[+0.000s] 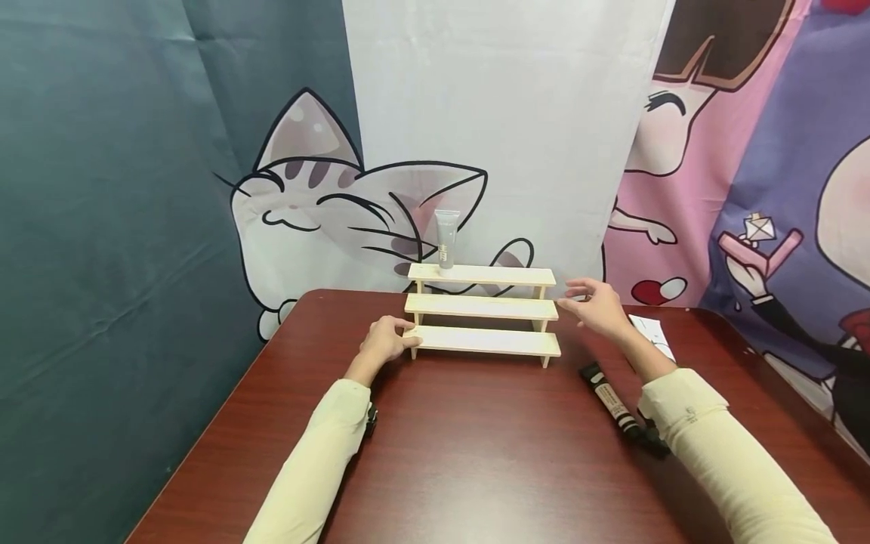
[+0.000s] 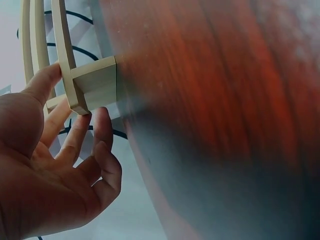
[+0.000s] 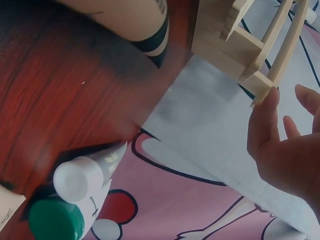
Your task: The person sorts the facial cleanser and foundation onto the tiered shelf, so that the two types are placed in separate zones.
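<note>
A three-step wooden display rack (image 1: 482,340) stands on the table. My left hand (image 1: 386,340) holds the left end of its lowest board, the thumb at the near side; in the left wrist view the fingers (image 2: 75,142) curl about the board's end. Beside the rack's right end is my right hand (image 1: 598,306), fingers spread and nothing held. In the right wrist view the tip of one finger (image 3: 265,110) comes close to the rack's end; whether it touches I cannot tell. On the top board, toward the left, a grey squeeze tube (image 1: 445,240) stands upright.
Right of the rack, a black-and-beige tube (image 1: 612,400) lies on the dark red table (image 1: 476,446). A white tube (image 1: 652,336) lies farther back, partly behind my right forearm. The right wrist view shows a white cap (image 3: 72,182) and a green cap (image 3: 55,220). A cartoon-printed curtain (image 1: 510,113) hangs behind.
</note>
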`<state>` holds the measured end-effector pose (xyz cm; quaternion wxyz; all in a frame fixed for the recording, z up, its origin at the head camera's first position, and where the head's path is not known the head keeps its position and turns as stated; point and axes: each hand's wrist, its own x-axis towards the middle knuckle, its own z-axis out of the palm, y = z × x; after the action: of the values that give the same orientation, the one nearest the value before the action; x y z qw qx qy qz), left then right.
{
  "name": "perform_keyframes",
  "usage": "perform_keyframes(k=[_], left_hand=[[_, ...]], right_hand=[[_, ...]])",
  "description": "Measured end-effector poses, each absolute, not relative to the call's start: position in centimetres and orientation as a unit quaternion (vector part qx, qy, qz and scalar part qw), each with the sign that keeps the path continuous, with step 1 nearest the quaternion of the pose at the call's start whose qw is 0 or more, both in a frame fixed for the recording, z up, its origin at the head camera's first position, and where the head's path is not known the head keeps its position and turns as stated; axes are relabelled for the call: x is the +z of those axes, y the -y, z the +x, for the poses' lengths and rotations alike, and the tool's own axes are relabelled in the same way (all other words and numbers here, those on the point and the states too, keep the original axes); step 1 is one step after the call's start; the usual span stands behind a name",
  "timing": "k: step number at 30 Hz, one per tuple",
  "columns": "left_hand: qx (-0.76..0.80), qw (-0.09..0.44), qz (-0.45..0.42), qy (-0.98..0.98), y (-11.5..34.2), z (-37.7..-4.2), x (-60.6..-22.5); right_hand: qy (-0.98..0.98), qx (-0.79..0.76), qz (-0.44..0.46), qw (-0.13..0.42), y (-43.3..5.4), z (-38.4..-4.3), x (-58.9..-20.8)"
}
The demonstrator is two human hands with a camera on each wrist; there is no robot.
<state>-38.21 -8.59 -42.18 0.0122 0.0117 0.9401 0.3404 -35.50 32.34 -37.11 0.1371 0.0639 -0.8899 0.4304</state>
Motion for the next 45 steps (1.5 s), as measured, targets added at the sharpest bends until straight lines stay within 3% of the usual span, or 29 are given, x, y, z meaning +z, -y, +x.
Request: perform_keyframes(k=[12,22,45], left_hand=[[0.336,0.019,0.005,-0.942,8.7,-38.1,-42.2],[0.338,0.023,0.003,-0.941,8.6,-38.1,-41.9],[0.327,0.026,-0.006,-0.945,8.5,-38.3,-42.1]], right_hand=[[0.907,0.400,0.069,0.117,-34.9,-34.7,-37.8],[0.918,0.389,0.055,0.057,-37.2,-33.6,-37.3],[0.950,0.304,0.011,0.068,-41.5,-32.7,-38.3]])
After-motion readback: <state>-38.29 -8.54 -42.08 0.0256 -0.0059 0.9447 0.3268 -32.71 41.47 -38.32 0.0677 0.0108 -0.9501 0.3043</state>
